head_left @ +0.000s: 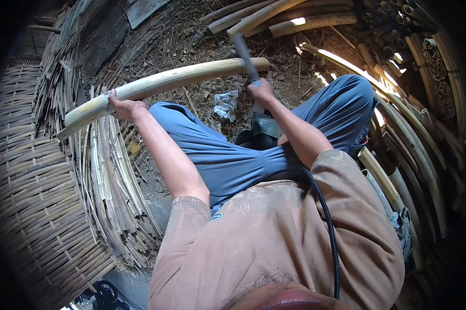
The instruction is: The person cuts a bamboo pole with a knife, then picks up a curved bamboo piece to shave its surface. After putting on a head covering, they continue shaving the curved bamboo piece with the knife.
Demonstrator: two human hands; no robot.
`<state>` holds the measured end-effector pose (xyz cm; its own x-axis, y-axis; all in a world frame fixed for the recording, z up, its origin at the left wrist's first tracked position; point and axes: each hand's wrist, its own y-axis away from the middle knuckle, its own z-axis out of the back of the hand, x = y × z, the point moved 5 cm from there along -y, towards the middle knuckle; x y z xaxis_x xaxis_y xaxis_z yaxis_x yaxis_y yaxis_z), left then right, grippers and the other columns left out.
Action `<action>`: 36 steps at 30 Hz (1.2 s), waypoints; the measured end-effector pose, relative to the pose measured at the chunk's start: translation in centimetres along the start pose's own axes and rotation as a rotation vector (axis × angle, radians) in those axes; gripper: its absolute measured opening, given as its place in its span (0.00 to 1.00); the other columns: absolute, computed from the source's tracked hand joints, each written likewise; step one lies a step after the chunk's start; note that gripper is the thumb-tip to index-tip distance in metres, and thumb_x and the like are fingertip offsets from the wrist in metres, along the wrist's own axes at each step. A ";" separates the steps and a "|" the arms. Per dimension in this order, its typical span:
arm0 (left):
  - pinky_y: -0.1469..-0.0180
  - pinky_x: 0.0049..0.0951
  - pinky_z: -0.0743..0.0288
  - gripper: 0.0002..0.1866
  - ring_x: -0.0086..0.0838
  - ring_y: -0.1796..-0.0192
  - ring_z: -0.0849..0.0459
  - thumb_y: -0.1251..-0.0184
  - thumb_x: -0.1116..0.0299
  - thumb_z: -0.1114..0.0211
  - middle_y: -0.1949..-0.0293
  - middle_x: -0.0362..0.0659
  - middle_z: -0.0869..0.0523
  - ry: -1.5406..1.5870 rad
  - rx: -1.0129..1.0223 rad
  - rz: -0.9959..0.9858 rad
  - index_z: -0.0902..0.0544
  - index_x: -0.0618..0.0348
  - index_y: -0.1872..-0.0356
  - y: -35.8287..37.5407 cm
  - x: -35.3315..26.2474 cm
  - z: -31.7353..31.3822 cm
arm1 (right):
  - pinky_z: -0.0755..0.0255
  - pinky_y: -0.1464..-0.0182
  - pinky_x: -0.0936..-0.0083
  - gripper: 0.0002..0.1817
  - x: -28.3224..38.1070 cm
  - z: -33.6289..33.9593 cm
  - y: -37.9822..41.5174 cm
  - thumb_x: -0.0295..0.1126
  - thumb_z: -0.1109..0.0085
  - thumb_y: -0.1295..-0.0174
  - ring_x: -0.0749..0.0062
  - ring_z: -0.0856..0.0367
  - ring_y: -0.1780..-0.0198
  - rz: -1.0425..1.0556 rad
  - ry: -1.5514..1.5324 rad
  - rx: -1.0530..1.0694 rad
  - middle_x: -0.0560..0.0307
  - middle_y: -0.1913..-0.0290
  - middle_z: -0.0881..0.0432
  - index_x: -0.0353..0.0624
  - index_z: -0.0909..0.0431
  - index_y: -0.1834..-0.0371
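Observation:
A long split bamboo piece (pixel 176 78) lies slantwise across the space in front of my knees. Near its left end my left hand (pixel 125 107) is wrapped round its lower edge. My right hand (pixel 261 92) is closed round the handle of a long-bladed knife (pixel 245 58), whose blade points up and away, slightly blurred. The blade crosses the bamboo close to its right end; whether the two touch I cannot tell. A crumpled whitish scrap (pixel 226 105) is on the ground between my knees.
On the left are a woven bamboo mat (pixel 31 191) and a bundle of thin strips (pixel 111 181). Thick bamboo pieces (pixel 313 23) lie at the top. More long bamboo lengths (pixel 411 139) curve along the right side. A black cable (pixel 326 212) runs over my shirt.

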<state>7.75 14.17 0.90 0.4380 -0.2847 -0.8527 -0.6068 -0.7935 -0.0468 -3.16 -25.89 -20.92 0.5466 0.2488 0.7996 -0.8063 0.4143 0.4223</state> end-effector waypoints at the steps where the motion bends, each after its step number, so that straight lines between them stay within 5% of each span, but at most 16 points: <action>1: 0.52 0.49 0.17 0.38 0.43 0.58 0.13 0.54 0.60 0.28 0.56 0.51 0.17 0.009 -0.001 -0.032 0.27 0.64 0.38 -0.3 0.1 0.1 | 0.21 0.57 0.61 0.23 0.2 1.7 0.7 0.41 0.30 0.40 0.61 0.14 0.61 -0.181 -0.085 0.020 0.47 0.59 0.14 0.34 0.21 0.49; 2: 0.53 0.48 0.17 0.41 0.43 0.58 0.14 0.54 0.59 0.29 0.57 0.51 0.18 -0.012 0.016 -0.052 0.30 0.64 0.36 0.0 -0.1 -0.1 | 0.20 0.60 0.62 0.17 -1.4 1.4 -1.2 0.39 0.31 0.38 0.64 0.14 0.64 -0.214 -0.086 -0.118 0.51 0.65 0.15 0.35 0.19 0.56; 5: 0.51 0.48 0.18 0.42 0.44 0.58 0.14 0.53 0.57 0.30 0.56 0.51 0.18 0.000 0.110 -0.005 0.32 0.63 0.34 -0.4 0.3 -0.9 | 0.22 0.67 0.64 0.13 -1.1 -1.1 -0.9 0.37 0.33 0.36 0.69 0.16 0.69 -0.278 -0.416 0.022 0.56 0.70 0.18 0.38 0.20 0.60; 7: 0.51 0.49 0.19 0.40 0.44 0.58 0.13 0.52 0.57 0.32 0.58 0.51 0.18 0.015 0.132 0.048 0.30 0.62 0.35 0.4 0.3 -1.4 | 0.26 0.73 0.66 0.15 0.8 -4.2 -0.7 0.36 0.34 0.36 0.74 0.24 0.75 0.064 -0.250 0.185 0.59 0.71 0.21 0.38 0.23 0.54; 11: 0.49 0.49 0.19 0.38 0.44 0.59 0.13 0.50 0.58 0.34 0.60 0.52 0.17 0.030 0.182 0.075 0.30 0.62 0.35 0.2 0.2 -1.1 | 0.21 0.53 0.62 0.23 6.6 -3.3 3.9 0.38 0.33 0.40 0.58 0.14 0.58 0.466 0.065 0.153 0.43 0.58 0.14 0.35 0.23 0.47; 13: 0.53 0.48 0.19 0.37 0.44 0.61 0.13 0.50 0.57 0.36 0.62 0.52 0.17 0.053 0.156 0.046 0.29 0.62 0.37 0.4 0.2 -0.9 | 0.21 0.52 0.60 0.24 1.8 -3.8 0.9 0.39 0.32 0.41 0.55 0.14 0.57 0.363 0.041 -0.076 0.43 0.56 0.14 0.35 0.23 0.47; 15: 0.56 0.47 0.18 0.37 0.45 0.62 0.13 0.51 0.56 0.36 0.62 0.52 0.18 0.029 0.157 0.036 0.30 0.63 0.38 -0.6 0.7 -0.1 | 0.19 0.63 0.61 0.19 -2.5 -2.2 -2.3 0.40 0.32 0.42 0.61 0.13 0.66 -0.007 -0.133 0.008 0.49 0.66 0.14 0.34 0.19 0.56; 17: 0.56 0.47 0.18 0.34 0.45 0.63 0.14 0.51 0.56 0.36 0.63 0.52 0.18 0.059 0.233 0.006 0.28 0.65 0.42 -0.3 0.3 -0.5 | 0.22 0.70 0.66 0.12 -2.8 0.9 -2.1 0.36 0.34 0.38 0.70 0.17 0.73 -0.304 -0.153 -0.146 0.55 0.73 0.18 0.38 0.20 0.65; 19: 0.56 0.48 0.18 0.31 0.46 0.63 0.14 0.52 0.55 0.36 0.64 0.52 0.18 0.104 0.297 0.006 0.26 0.64 0.47 0.0 0.1 -1.9 | 0.22 0.69 0.66 0.11 -4.1 -1.5 -3.6 0.35 0.35 0.38 0.69 0.17 0.72 -0.358 -0.437 -0.043 0.56 0.72 0.18 0.38 0.20 0.63; 22: 0.54 0.51 0.17 0.28 0.47 0.63 0.14 0.53 0.52 0.36 0.66 0.53 0.17 0.127 0.394 0.033 0.24 0.61 0.53 -0.1 0.6 -2.4 | 0.22 0.68 0.69 0.18 3.9 -3.1 0.7 0.35 0.34 0.38 0.72 0.19 0.71 0.194 -0.202 0.136 0.57 0.68 0.17 0.38 0.23 0.50; 25: 0.56 0.45 0.18 0.26 0.44 0.63 0.14 0.50 0.53 0.37 0.66 0.51 0.18 0.166 0.457 0.053 0.23 0.65 0.56 1.0 -0.1 -3.1 | 0.23 0.67 0.69 0.18 14.3 -2.6 7.8 0.34 0.33 0.40 0.70 0.17 0.67 0.471 -0.017 0.393 0.50 0.67 0.19 0.37 0.24 0.50; 27: 0.53 0.50 0.16 0.26 0.47 0.63 0.14 0.52 0.52 0.34 0.67 0.54 0.16 0.149 0.431 0.057 0.22 0.61 0.57 1.2 -0.5 -3.0 | 0.24 0.69 0.69 0.16 17.3 -2.1 10.7 0.32 0.33 0.38 0.71 0.18 0.71 0.701 0.055 0.291 0.54 0.68 0.19 0.38 0.24 0.50; 29: 0.52 0.50 0.16 0.26 0.47 0.62 0.14 0.52 0.53 0.33 0.67 0.53 0.16 0.151 0.407 0.057 0.22 0.61 0.56 1.3 -0.6 -2.5 | 0.19 0.58 0.62 0.17 18.8 0.0 12.4 0.37 0.33 0.41 0.59 0.14 0.61 0.525 0.037 0.366 0.44 0.63 0.15 0.37 0.22 0.55; 30: 0.51 0.49 0.16 0.26 0.46 0.61 0.14 0.52 0.54 0.32 0.67 0.53 0.16 0.156 0.432 0.079 0.23 0.61 0.54 1.4 -0.6 -2.2 | 0.19 0.66 0.68 0.15 19.4 1.9 12.8 0.34 0.32 0.39 0.66 0.15 0.64 0.397 0.004 0.417 0.46 0.65 0.16 0.37 0.22 0.55; 32: 0.51 0.46 0.16 0.26 0.45 0.61 0.13 0.50 0.56 0.33 0.66 0.52 0.17 0.154 0.399 0.063 0.23 0.64 0.54 2.2 -1.2 -2.6 | 0.21 0.73 0.74 0.13 19.8 5.8 10.9 0.32 0.33 0.35 0.72 0.17 0.71 0.469 -0.009 0.367 0.51 0.63 0.18 0.37 0.23 0.54; 36: 0.52 0.44 0.13 0.22 0.41 0.62 0.13 0.46 0.64 0.31 0.65 0.48 0.18 0.152 0.441 -0.025 0.24 0.65 0.51 1.7 -1.3 -4.6 | 0.20 0.64 0.73 0.18 23.9 16.3 7.0 0.37 0.30 0.36 0.75 0.17 0.66 0.627 0.344 0.138 0.56 0.61 0.15 0.44 0.21 0.46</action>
<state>9.21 10.75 4.38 0.5281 -0.3701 -0.7643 -0.8047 -0.5056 -0.3112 0.55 -31.28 8.12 -0.0057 0.6737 0.7390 -1.0000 -0.0052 -0.0029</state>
